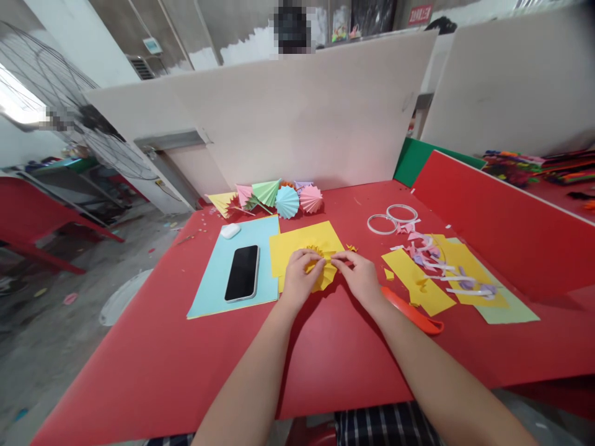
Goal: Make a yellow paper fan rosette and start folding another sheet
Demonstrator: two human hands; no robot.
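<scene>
A pleated yellow paper fan [321, 272] lies on the red table [186, 365], just over the near edge of a flat yellow sheet [297, 243]. My left hand [300, 275] pinches its left side with curled fingers. My right hand [359, 275] pinches its right end between thumb and fingers. Both hands are closed on the folded paper, close together. Part of the fan is hidden under my fingers.
A black phone [242, 272] rests on a light blue sheet [211, 282], with a white earbud case [229, 231] behind it. Finished paper fans [279, 197] line the back. Two tape rings [393, 218], orange scissors [411, 310] and paper scraps [437, 266] lie right. White partition boards stand behind.
</scene>
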